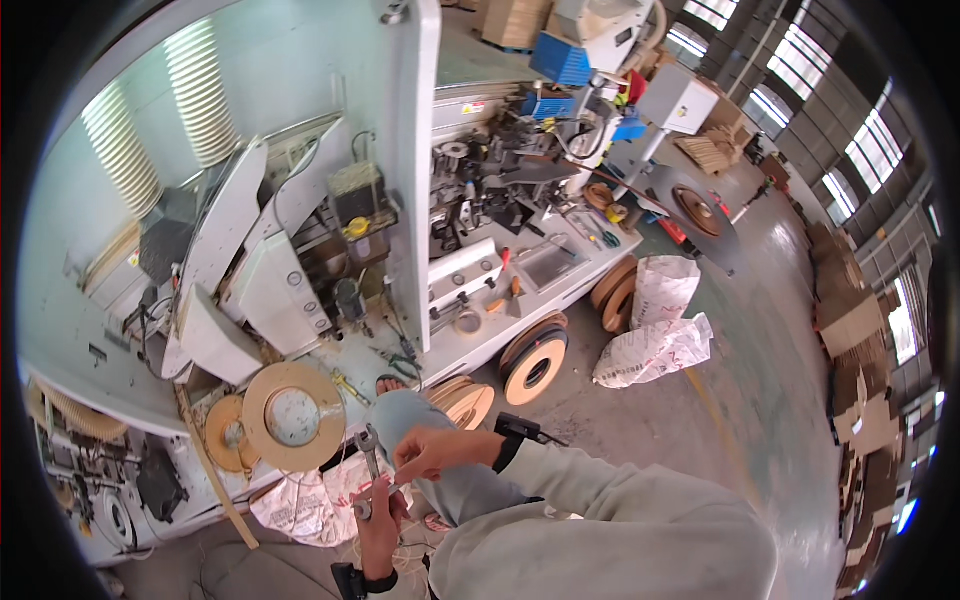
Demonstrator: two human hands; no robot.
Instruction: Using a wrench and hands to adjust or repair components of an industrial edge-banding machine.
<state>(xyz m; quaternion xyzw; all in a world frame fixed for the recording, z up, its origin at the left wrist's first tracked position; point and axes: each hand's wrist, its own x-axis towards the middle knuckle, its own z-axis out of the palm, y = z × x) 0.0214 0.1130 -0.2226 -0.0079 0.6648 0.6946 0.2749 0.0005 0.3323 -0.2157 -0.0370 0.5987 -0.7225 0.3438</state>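
In front of my raised leg, my left hand (378,535) is closed around a metal wrench (370,452), whose head points up and away from me. A rounded metal end (363,510) also sticks out beside that hand's fingers; whether it belongs to the same tool I cannot tell. My right hand (428,452) is held just above and to the right, its fingers pinched together close to the left fingertips. Whatever lies in that pinch is too small to make out. To the left of the wrench, a large tan edge-banding roll (262,440) leans near a smaller orange-brown roll (222,455).
A machine with an open white cover (410,180) fills the left. Pliers (395,362) and a yellow-handled tool (350,389) lie on its ledge. More rolls (512,378) lean below the bench. White sacks (655,352) stand on the floor; another sack (300,508) lies below my hands.
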